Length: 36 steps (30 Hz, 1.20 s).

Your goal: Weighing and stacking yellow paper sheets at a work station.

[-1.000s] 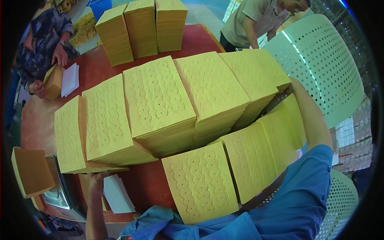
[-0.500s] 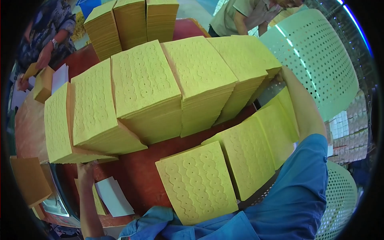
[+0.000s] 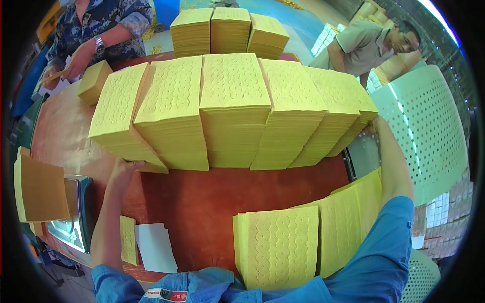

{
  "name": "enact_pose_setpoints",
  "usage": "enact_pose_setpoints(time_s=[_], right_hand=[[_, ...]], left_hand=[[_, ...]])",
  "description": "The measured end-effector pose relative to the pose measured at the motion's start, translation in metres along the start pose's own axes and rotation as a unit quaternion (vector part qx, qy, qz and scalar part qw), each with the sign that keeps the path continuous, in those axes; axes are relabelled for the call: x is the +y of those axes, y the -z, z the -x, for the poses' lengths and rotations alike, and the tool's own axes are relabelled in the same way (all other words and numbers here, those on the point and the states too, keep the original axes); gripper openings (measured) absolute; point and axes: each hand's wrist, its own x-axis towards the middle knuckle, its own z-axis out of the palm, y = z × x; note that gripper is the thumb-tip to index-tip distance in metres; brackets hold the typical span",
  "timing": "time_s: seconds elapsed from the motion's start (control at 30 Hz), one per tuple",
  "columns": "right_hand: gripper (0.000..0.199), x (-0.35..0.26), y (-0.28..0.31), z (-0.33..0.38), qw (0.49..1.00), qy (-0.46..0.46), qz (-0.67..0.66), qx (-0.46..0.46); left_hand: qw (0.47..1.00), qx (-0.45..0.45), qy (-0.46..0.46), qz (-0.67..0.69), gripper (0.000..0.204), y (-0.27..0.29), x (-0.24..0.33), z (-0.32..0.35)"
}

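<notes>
A curved row of several stacks of yellow paper [image 3: 235, 83], stamped with rows of coin-like rings, stands side by side across the red table [image 3: 217, 202]. My left hand [image 3: 123, 169] presses against the bottom of the leftmost stack, its thumb along the lower front edge. At the far right end my right hand [image 3: 373, 125] grips the last stack; its fingers are partly hidden behind the paper. Between them the hands hold the whole row. Whether the row touches the table, I cannot tell. Closer to me, at the right, more yellow stamped paper [image 3: 288, 240] leans in bundles.
Three more stacks [image 3: 230, 30] stand behind the row. A metal scale [image 3: 76, 222] with a brown-yellow stack [image 3: 45, 187] is at the left. White sheets [image 3: 155, 245] lie near my left forearm. Perforated pale-green chairs [image 3: 424, 116] are at the right. Two other people work across the table.
The row of stacks has shifted away from me and sits straighter, with both hands still at its ends. More red table shows in front of it. My view has tilted up.
</notes>
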Motion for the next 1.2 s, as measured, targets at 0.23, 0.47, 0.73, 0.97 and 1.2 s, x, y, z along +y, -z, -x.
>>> enact_pose_setpoints(time_s=[0.23, 0.47, 0.73, 0.97, 1.2], right_hand=[[0.058, -0.031, -0.028, -0.014, 1.0, 0.021, -0.011, 0.003], [0.06, -0.044, -0.038, -0.046, 1.0, 0.019, -0.023, 0.005], [0.06, -0.051, -0.042, -0.063, 1.0, -0.001, -0.011, -0.006], [0.055, -0.039, -0.043, -0.056, 1.0, -0.002, -0.017, 0.008], [0.045, -0.045, -0.022, -0.051, 0.996, -0.073, 0.015, 0.057]], left_hand=[[0.996, 0.039, -0.042, -0.064, 0.047, -0.003, 0.022, -0.048], [0.998, -0.044, -0.035, 0.032, 0.055, -0.008, 0.03, -0.092], [0.997, -0.056, -0.039, 0.032, 0.057, -0.004, 0.028, -0.117], [0.998, -0.055, -0.035, -0.005, 0.07, 0.004, 0.029, -0.119], [0.993, -0.054, -0.103, 0.0, 0.076, 0.0, 0.017, -0.095]])
